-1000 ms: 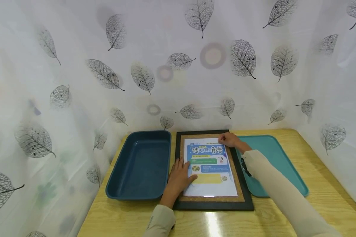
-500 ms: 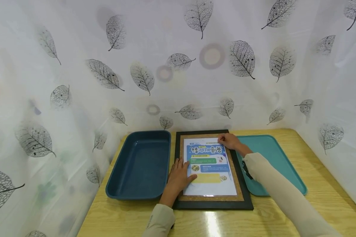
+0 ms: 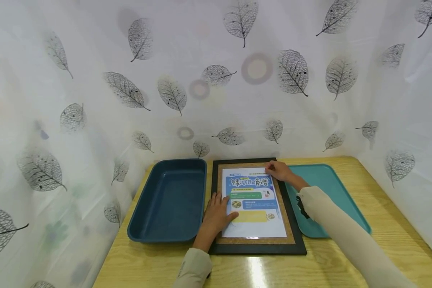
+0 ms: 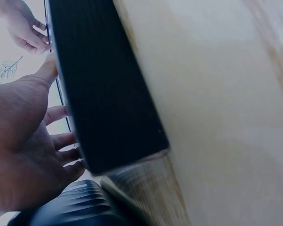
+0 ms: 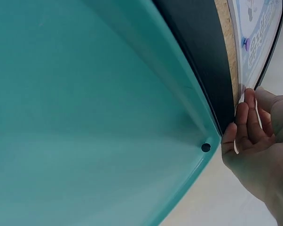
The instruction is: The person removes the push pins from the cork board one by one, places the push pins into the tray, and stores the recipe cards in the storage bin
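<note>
A printed sheet (image 3: 252, 230) with blue, green and yellow blocks lies on a cork board (image 3: 232, 241) in a black frame (image 3: 259, 250). My left hand (image 3: 216, 216) rests with spread fingers on the sheet's left side and the frame's left border. At the sheet's top right corner, thumb and index finger of my right hand (image 3: 279, 170) pinch together, the other fingers curled. Whether anything besides the sheet's corner is between those fingertips is hidden. A small purple pin (image 5: 247, 44) shows on the sheet in the right wrist view, near that hand.
To the left, a dark blue basin (image 3: 169, 200) stands close against the frame. On the right a teal tray (image 3: 327, 188) lies partly under my right forearm. All stand on a wooden table (image 3: 234, 272), with a leaf-patterned curtain (image 3: 187, 48) behind and at both sides.
</note>
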`<state>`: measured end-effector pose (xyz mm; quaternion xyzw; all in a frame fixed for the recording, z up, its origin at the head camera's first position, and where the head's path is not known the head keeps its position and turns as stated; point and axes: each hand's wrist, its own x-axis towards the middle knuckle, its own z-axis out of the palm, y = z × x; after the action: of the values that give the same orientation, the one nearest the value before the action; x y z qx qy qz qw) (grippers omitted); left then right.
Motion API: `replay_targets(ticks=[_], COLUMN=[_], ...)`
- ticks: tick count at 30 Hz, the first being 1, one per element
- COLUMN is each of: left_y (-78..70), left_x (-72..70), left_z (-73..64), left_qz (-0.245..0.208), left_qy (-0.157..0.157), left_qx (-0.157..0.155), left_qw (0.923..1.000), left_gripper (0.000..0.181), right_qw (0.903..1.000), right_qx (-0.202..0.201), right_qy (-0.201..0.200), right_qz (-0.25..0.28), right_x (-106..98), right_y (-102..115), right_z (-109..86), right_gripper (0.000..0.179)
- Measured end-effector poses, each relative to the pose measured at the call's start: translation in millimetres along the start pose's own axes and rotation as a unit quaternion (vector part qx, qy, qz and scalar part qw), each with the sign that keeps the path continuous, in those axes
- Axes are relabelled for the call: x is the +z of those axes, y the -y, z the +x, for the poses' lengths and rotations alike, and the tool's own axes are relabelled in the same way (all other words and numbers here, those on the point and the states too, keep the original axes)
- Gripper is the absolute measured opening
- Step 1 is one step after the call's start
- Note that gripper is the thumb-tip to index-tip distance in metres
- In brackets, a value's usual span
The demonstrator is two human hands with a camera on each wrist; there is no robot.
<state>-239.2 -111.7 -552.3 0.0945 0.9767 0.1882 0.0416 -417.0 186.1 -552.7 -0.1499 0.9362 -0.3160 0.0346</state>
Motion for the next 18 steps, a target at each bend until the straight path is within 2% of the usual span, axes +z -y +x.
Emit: replay_targets(ticks=[12, 18], left_y=[0.2, -1.2], left_x=[-1.1, -2.2], left_z=[-1.8, -1.8], left_qz=[-0.007, -0.012], left_qy=[0.009, 0.008], left_qx=[-0.003, 0.000], left_qw=[0.9999, 0.9999], left_gripper=[0.077, 0.077], right_qw=[0.9987, 0.9985], right_qx=[-0.045, -0.041], right_qy=[-0.019, -0.035], right_qz=[0.011, 0.015], right_x=[-7.6, -14.6], right_y=[-0.2, -7.5], right_z=[-11.9, -16.7], right_gripper=[0.013, 0.018])
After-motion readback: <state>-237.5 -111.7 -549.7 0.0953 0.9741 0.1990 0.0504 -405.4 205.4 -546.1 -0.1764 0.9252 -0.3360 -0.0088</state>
